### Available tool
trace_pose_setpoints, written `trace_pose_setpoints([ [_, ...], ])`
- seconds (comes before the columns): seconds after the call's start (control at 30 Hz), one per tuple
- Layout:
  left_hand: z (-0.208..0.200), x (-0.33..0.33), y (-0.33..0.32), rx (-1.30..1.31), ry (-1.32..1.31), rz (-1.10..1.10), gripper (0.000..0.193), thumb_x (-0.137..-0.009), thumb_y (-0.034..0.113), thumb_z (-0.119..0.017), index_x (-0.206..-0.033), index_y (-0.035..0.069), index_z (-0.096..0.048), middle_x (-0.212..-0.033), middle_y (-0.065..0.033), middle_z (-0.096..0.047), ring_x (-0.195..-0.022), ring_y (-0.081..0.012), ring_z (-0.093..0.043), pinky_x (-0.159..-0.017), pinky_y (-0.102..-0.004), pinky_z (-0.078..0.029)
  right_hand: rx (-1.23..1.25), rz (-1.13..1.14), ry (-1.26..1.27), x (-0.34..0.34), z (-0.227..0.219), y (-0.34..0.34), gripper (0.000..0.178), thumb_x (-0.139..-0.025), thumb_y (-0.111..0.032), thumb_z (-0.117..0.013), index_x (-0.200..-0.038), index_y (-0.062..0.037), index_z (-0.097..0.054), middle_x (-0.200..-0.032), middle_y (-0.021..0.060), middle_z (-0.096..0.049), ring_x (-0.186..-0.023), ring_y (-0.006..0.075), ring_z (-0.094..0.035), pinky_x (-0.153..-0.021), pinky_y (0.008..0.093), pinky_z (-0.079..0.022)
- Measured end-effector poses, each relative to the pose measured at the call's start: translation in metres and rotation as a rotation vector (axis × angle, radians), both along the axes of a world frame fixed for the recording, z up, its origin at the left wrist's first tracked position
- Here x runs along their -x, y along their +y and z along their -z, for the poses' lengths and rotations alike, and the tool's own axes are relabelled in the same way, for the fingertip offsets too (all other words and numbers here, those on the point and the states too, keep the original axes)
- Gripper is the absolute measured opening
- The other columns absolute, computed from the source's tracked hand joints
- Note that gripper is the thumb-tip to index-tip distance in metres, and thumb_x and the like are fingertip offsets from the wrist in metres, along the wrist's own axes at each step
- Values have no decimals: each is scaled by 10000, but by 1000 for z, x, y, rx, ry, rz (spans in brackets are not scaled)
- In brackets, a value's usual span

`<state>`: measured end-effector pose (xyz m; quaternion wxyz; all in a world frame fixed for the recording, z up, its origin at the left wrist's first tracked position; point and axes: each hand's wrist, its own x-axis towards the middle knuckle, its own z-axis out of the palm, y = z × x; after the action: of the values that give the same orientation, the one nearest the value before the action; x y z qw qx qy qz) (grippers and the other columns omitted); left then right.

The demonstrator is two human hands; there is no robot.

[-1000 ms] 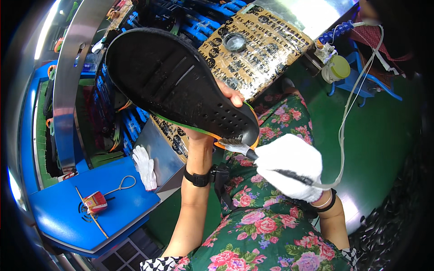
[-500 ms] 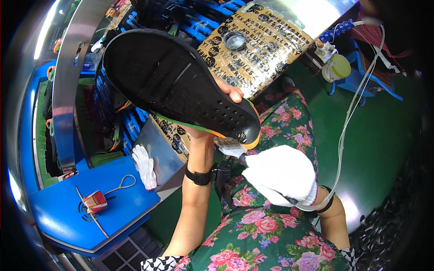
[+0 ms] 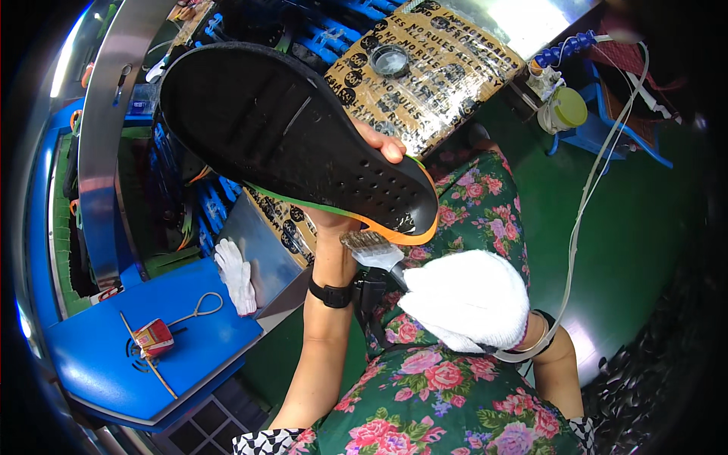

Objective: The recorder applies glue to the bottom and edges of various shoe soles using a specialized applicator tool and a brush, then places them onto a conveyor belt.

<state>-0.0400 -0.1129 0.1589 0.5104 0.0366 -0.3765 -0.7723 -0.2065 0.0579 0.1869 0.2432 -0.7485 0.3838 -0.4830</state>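
My left hand grips a large black shoe insole with a green and orange edge, its thumb side hidden behind it. Small holes dot the narrower end, where the black surface shines. On my right hand is a white knitted glove. Its fingers are closed round the dark handle of a flat brush. The brush's bristles lie just below the insole's orange edge, close to my left wrist; whether they touch it I cannot tell.
A taped brown carton carries a round clear dish. On the blue machine top lie a small red box and a wire loop; a white glove rests beside it. A pale hose hangs at the right, near a yellow-lidded pot.
The brush and my gloved right hand have moved slightly left, baring more of the bristles below the insole. The insole has shifted a little left in view, still in my left hand.
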Motion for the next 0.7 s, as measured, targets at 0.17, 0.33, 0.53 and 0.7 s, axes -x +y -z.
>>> trace_pose_setpoints([
  [0.17,5,-12,-7,132,-75,-7,869,-885,735,-606,-1111,-104,-599,-991,-205,-668,-964,-329,-683,-907,-456,-519,-1,61,0,5,5,-1,382,-840,-154,-738,-1222,-150,-749,-1211,86,-739,-1016,276,-706,-858,403,-581],
  [0.33,7,-5,-4,39,-44,32,904,-853,759,-631,-1116,-106,-601,-996,-217,-677,-983,-324,-688,-939,-439,-518,-1,34,37,-4,-1,0,379,-832,-173,-763,-1211,-172,-755,-1194,84,-743,-1007,270,-709,-836,394,-583],
  [0.53,1,-11,-3,47,38,33,850,-867,712,-657,-1113,-100,-608,-962,-210,-688,-963,-330,-708,-961,-452,-522,25,34,66,10,-2,-2,376,-833,-166,-770,-1207,-136,-752,-1161,79,-746,-993,235,-706,-826,368,-577],
  [0.7,3,-11,-5,80,-53,0,693,-920,585,-669,-1085,-86,-620,-920,-192,-691,-936,-331,-719,-942,-477,-534,18,83,81,8,-2,-1,364,-818,-142,-766,-1181,-118,-756,-1117,91,-742,-924,258,-708,-789,386,-581],
])
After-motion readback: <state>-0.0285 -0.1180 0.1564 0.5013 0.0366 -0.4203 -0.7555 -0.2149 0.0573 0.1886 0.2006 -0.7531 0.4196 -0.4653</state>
